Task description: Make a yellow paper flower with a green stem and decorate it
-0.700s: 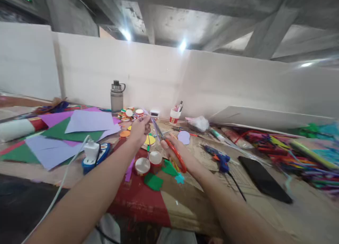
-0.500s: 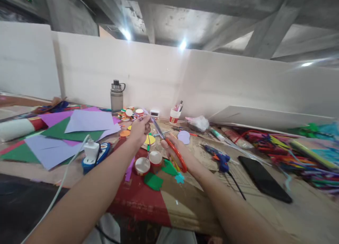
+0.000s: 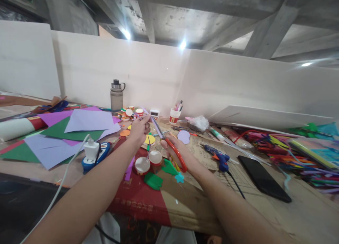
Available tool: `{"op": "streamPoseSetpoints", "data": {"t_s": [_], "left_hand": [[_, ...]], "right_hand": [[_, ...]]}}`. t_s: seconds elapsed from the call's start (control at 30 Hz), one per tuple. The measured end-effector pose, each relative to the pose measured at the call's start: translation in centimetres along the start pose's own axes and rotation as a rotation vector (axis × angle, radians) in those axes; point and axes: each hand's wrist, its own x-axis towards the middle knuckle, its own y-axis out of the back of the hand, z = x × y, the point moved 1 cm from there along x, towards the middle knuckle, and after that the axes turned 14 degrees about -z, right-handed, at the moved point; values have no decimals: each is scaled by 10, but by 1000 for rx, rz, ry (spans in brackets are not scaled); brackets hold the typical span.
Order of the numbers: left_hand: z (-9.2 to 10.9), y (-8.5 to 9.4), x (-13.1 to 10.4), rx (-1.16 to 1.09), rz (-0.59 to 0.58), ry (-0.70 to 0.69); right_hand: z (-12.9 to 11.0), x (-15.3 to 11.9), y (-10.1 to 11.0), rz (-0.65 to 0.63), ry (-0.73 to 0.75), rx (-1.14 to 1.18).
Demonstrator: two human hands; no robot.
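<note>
My right hand (image 3: 172,145) is closed on the red-orange handles of a pair of scissors (image 3: 177,155), whose blades point up and to the left. My left hand (image 3: 140,131) pinches a thin light-purple piece (image 3: 144,111) beside the blades. Below the hands are two white-lined paper cups (image 3: 142,165), green paper pieces (image 3: 153,181) and a small blue star-like shape (image 3: 179,177). A yellow disc (image 3: 150,139) lies between my hands, and a purple rounded cutout (image 3: 183,137) lies beyond my right hand.
Purple and green sheets (image 3: 88,121) and a power strip (image 3: 95,157) are on the left. A bottle (image 3: 117,98) and a pen cup (image 3: 174,115) stand at the back. On the right are a glue gun (image 3: 221,158), a phone (image 3: 264,178) and colourful pipe cleaners (image 3: 283,155).
The scissors' blades and the purple piece have shifted slightly against each other. Both hands stay nearly in place.
</note>
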Motion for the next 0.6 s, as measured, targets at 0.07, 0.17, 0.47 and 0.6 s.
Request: {"op": "streamPoseSetpoints", "data": {"t_s": [0.07,0.17,0.47,0.6], "left_hand": [[0,0,0,5,2,-1],[0,1,0,11,0,0],[0,0,0,14,3,14],[0,1,0,14,0,8]], "right_hand": [[0,0,0,2,9,-6],[2,1,0,4,19,15],[-1,0,-1,14,-10,47],[0,1,-1,9,-13,37]]}}
